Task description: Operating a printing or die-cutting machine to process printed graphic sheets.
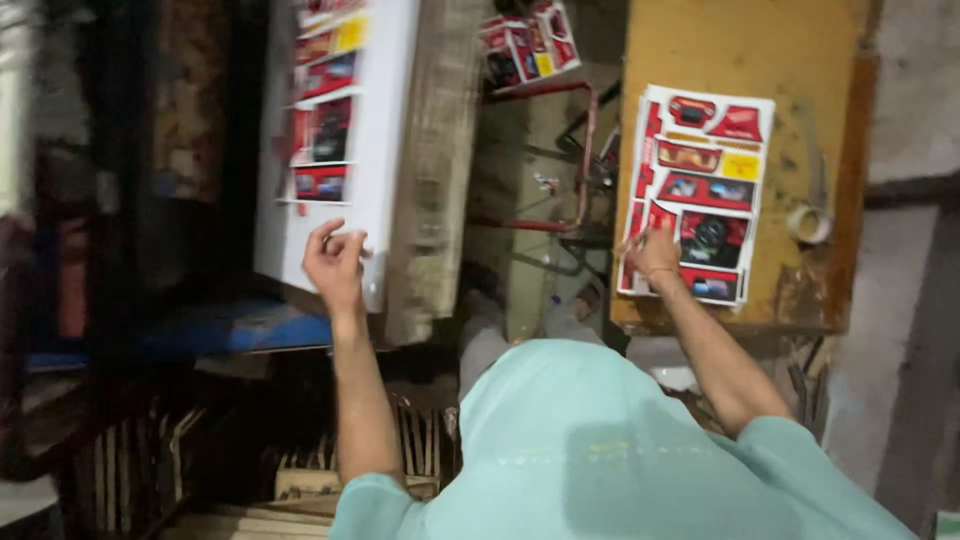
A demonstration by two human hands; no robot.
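Note:
My left hand (335, 262) curls its fingers around the lower edge of a large white sheet (385, 120) printed with red and black box panels, which lies on a stack at the left. My right hand (652, 252) rests on a pile of the same printed sheets (705, 190) on a yellow-brown table (700, 50). Its fingers pinch the pile's near left edge. Both bare forearms reach out from light teal sleeves (600, 450).
A roll of tape (810, 222) lies on the table right of the pile. A red metal frame (583, 150) stands between the two stacks, with more printed sheets (525, 45) beyond it. A rough wooden board (435, 170) borders the left stack. Wooden slats (300, 460) lie below.

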